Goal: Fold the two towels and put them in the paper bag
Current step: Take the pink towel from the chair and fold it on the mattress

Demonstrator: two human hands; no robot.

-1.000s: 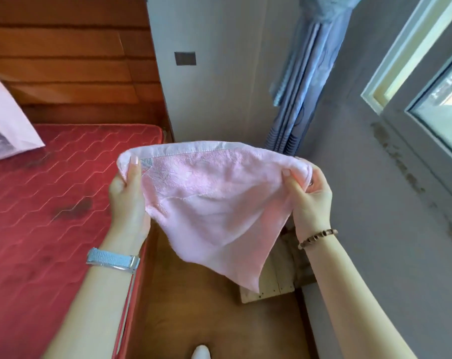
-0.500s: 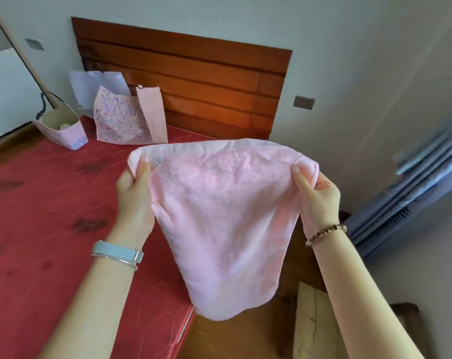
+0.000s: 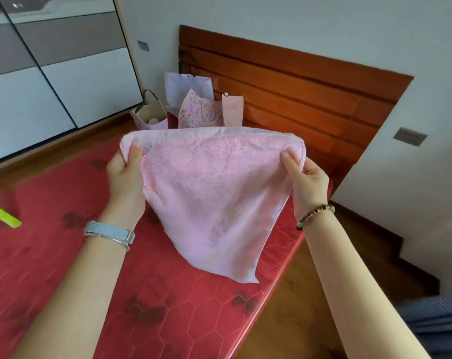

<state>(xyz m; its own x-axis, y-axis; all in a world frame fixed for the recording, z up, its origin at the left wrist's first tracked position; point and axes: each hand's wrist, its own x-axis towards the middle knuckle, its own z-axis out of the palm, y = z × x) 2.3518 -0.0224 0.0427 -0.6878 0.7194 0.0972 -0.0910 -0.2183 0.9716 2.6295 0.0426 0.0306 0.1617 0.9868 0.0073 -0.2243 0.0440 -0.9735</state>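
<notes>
A soft pink terry towel [image 3: 214,198] is being held up in the air above a red quilted mattress [image 3: 64,268]. Its top left corner is being pinched by the left hand [image 3: 126,182], thumb in front and fingers curled behind. Its top right corner is being clamped the same way by the right hand [image 3: 307,182]. The lower end is hanging free in a point. An open pink paper bag with a dark handle [image 3: 152,117] is standing well apart, near the brown wooden headboard [image 3: 297,86].

Single head-worn wide-angle view, forward and down, close over the hands [image 3: 214,182], bed [image 3: 64,268] beyond.
</notes>
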